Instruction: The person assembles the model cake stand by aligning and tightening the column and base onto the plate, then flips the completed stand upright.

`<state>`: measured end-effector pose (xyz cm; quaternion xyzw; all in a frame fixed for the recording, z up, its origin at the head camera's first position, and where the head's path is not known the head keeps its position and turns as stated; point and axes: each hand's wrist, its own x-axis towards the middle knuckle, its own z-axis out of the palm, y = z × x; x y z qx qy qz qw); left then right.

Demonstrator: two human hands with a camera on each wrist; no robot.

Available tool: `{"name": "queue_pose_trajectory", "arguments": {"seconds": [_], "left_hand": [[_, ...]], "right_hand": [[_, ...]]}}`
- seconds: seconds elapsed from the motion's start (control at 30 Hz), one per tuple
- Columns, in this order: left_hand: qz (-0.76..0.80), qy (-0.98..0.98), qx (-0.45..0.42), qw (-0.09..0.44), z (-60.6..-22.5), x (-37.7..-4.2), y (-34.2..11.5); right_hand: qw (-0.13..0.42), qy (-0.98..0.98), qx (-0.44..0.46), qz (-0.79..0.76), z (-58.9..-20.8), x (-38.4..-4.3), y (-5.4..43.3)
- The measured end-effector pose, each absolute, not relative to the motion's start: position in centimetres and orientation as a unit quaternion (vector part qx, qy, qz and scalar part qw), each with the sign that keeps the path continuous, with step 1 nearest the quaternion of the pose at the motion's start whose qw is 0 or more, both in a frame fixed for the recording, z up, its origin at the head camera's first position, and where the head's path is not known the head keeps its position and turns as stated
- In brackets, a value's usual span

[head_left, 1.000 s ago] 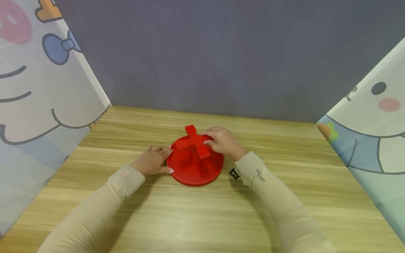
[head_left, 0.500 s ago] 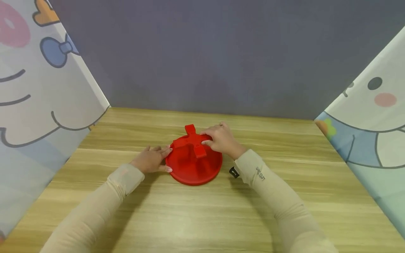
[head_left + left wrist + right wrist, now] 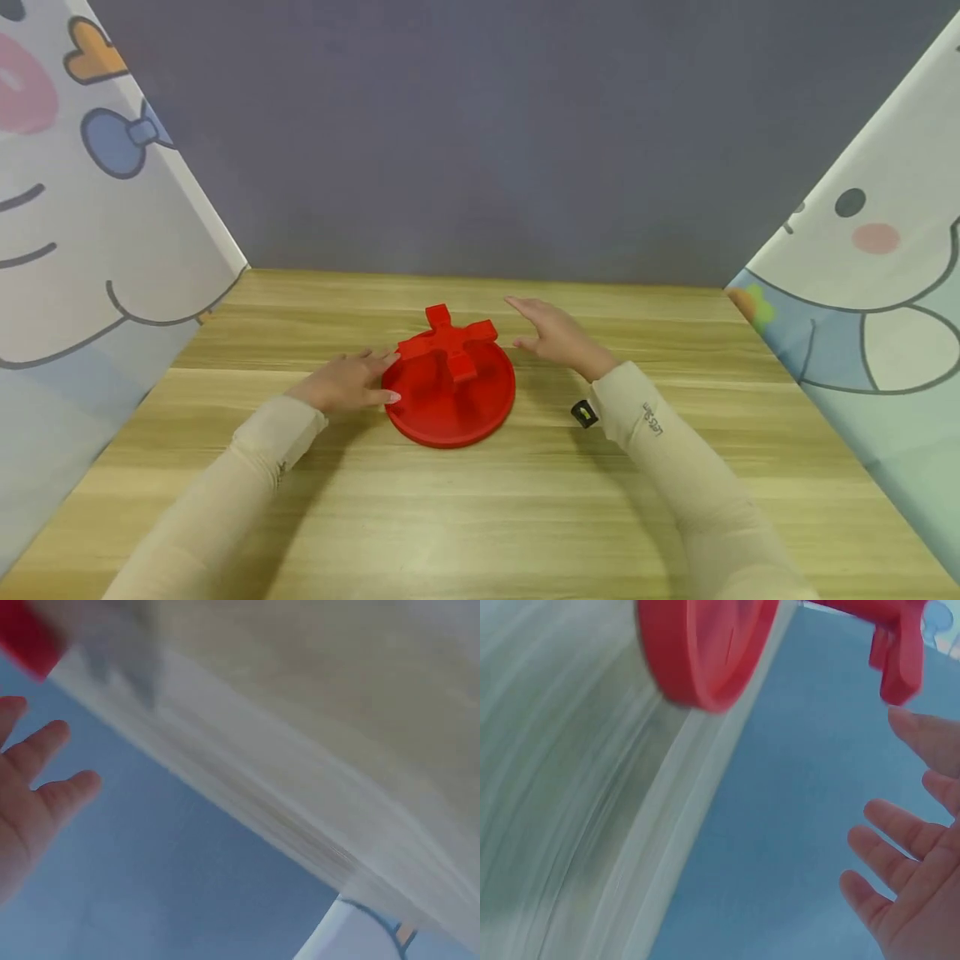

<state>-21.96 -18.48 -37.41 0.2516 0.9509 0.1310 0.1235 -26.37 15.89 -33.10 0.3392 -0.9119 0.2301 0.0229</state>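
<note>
A red round base [image 3: 450, 421] sits on the wooden table, and a red four-armed cross [image 3: 448, 340] stands raised over its middle. At the base's left rim is my left hand [image 3: 341, 383], fingers and thumb spread, fingertips overlapping the rim in the head view. My right hand [image 3: 561, 337] hovers to the right of the cross with its fingers extended, holding nothing. The right wrist view shows the thumb close under the end of one red arm [image 3: 902, 671], the other fingers spread apart. Only a corner of the red base [image 3: 26, 637] shows in the left wrist view.
The wood-grain table [image 3: 465, 517] meets a plain grey back wall [image 3: 480, 150]. Cartoon-printed panels stand at the left [image 3: 112, 233] and right [image 3: 885, 317]. A small black piece [image 3: 583, 414] with a yellow-green mark shows beside my right cuff.
My right hand has let go of the cross's right arm and moved off to the right, its fingers opening out. My left hand stays at the base's left rim. The view has shifted slightly.
</note>
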Motion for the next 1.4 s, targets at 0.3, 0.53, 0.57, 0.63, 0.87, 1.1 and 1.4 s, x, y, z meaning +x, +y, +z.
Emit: {"name": "queue_pose_trajectory", "arguments": {"seconds": [0.3,0.53,0.57,0.63,0.87,1.1,1.4], "left_hand": [[0.431,0.867,0.187,0.165,-35.1,-22.2,-20.5],[0.526,0.816,0.155,0.183,-35.4,-22.7,-22.2],[0.537,0.809,0.150,0.187,-35.5,-22.8,-22.4],[0.551,0.798,0.144,0.197,-35.7,-23.1,-22.6],[0.578,0.762,0.083,0.279,-36.5,-24.2,-22.4],[0.498,0.799,0.051,0.333,-36.2,-25.4,-21.7],[0.463,0.803,0.053,0.372,-35.7,-26.2,-20.6]], "right_hand": [[-0.042,-0.866,0.273,0.417,-33.8,-26.0,17.6],[-0.110,-0.796,0.224,0.551,-35.3,-25.3,17.5],[-0.115,-0.791,0.220,0.560,-35.4,-25.1,17.4],[-0.128,-0.787,0.204,0.568,-35.6,-24.8,17.2],[-0.183,-0.773,0.145,0.589,-36.4,-24.6,16.5],[-0.259,-0.798,0.105,0.533,-37.5,-25.2,16.4],[-0.310,-0.781,0.039,0.540,-38.5,-26.1,16.1]]}}
